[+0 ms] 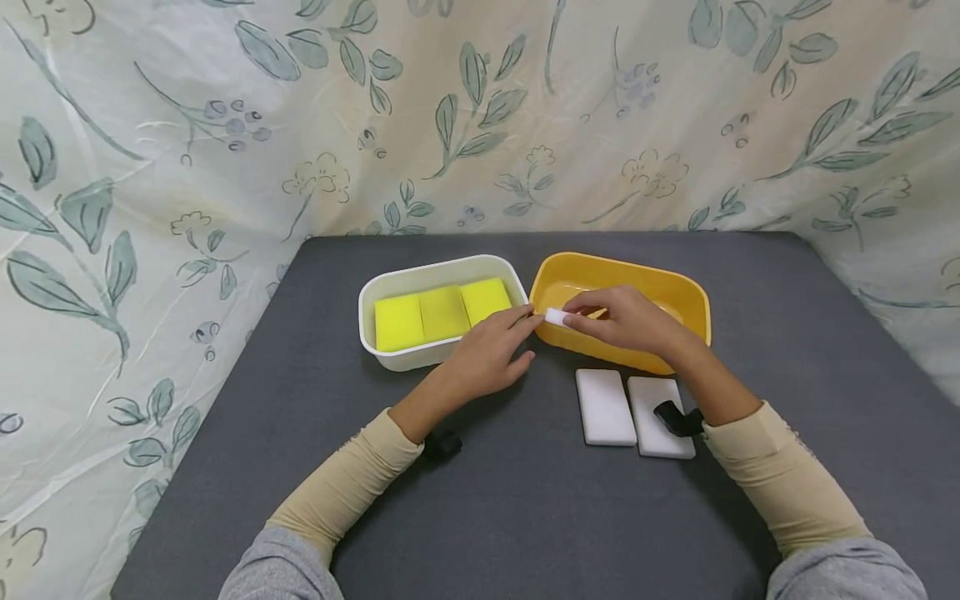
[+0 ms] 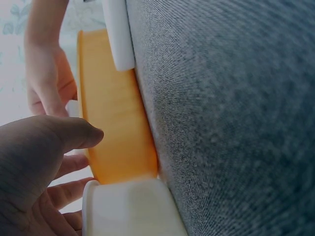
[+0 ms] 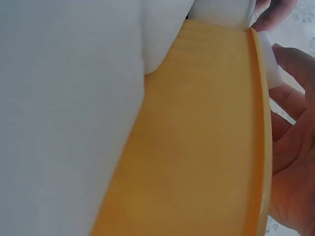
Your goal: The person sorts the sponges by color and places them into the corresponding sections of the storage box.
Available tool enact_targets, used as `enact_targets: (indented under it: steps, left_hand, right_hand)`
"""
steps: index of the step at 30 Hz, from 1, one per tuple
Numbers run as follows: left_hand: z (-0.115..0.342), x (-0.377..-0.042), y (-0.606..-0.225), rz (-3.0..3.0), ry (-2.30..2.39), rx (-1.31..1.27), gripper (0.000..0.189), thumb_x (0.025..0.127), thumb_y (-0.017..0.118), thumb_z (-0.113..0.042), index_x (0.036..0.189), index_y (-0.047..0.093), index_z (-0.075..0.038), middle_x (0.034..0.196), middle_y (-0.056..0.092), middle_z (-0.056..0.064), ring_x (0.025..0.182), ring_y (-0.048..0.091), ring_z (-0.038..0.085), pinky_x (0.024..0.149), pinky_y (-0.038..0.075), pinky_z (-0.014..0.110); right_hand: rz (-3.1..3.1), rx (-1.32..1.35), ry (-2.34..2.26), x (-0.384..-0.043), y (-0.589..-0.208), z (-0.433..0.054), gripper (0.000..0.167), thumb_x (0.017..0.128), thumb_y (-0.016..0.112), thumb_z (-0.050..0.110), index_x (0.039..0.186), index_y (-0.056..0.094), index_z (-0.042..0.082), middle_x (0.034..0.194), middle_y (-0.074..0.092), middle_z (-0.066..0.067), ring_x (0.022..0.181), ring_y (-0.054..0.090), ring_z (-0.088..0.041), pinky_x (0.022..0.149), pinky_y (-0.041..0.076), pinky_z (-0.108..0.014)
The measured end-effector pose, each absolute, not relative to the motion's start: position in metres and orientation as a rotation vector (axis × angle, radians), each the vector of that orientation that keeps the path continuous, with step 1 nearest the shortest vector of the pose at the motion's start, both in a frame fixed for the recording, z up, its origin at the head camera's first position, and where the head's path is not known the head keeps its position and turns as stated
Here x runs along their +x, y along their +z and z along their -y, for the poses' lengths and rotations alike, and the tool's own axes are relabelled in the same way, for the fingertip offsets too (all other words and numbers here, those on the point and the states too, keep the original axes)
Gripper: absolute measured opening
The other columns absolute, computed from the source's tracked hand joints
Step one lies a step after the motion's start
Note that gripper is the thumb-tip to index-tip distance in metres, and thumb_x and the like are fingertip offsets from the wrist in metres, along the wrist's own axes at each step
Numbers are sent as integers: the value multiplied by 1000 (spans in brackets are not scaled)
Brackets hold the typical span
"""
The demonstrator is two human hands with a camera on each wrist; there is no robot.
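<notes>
My right hand (image 1: 618,318) pinches a white sponge block (image 1: 556,317) between thumb and fingers, above the left end of the orange-yellow tub (image 1: 630,360). In the right wrist view the same white block (image 3: 269,61) shows just beyond the tub's rim. My left hand (image 1: 491,354) reaches over the place where the two tubs meet, its fingers extended and fingertips close to the orange-yellow rim and the white block. Whether those fingertips touch the block I cannot tell. Beside that hand stands a white tub (image 1: 408,360) holding yellow sponges (image 1: 444,313) in a row.
Two more white blocks (image 1: 606,408) lie side by side on the dark grey table (image 1: 510,517), in front of the orange-yellow tub. The right wrist's black camera mount (image 1: 678,419) hangs over one of them. A leaf-patterned curtain (image 1: 480,125) rises behind the table.
</notes>
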State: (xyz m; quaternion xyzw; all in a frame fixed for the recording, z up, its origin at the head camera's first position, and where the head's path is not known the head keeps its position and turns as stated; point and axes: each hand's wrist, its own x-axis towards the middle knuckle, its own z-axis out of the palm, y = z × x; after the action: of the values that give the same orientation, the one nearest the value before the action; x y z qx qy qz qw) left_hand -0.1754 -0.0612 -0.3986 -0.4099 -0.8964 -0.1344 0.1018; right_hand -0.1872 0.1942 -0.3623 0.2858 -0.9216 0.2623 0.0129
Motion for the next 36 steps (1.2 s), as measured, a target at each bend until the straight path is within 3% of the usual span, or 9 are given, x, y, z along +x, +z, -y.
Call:
enact_targets:
  steps: [16,23,29,36]
  left_hand:
    - [63,-176,-397,2676,-379,-1199,59,98,65,-26,150,46,-8,154,42,11,140,42,24,115,31,36]
    - [63,-175,-395,2681,-385,-1203,59,98,66,-25,150,46,-8,155,42,12,140,41,24,115,31,36]
    - [63,-175,-394,2658,-383,-1215,58,97,66,-25,150,46,-7,154,43,13,140,42,25,115,31,36]
    - [63,-176,-393,2642,-377,-1229,58,98,65,-24,149,47,-6,153,43,14,140,42,26,115,32,37]
  right_hand:
    - [2919,901,702,-198,-367,-189,32,99,66,31,118,73,7,103,72,-4,81,62,-22,76,55,-38]
    - [2974,923,753,-196,-366,-186,44,102,58,39,127,68,4,121,68,-10,105,62,-27,94,51,-49]
    - [3073,966,734,-196,-367,-184,56,104,50,46,136,59,1,137,58,-16,125,54,-33,106,40,-54]
    - [3144,1029,655,-198,-370,-180,65,103,48,51,144,52,0,148,47,-20,138,41,-37,112,31,-56]
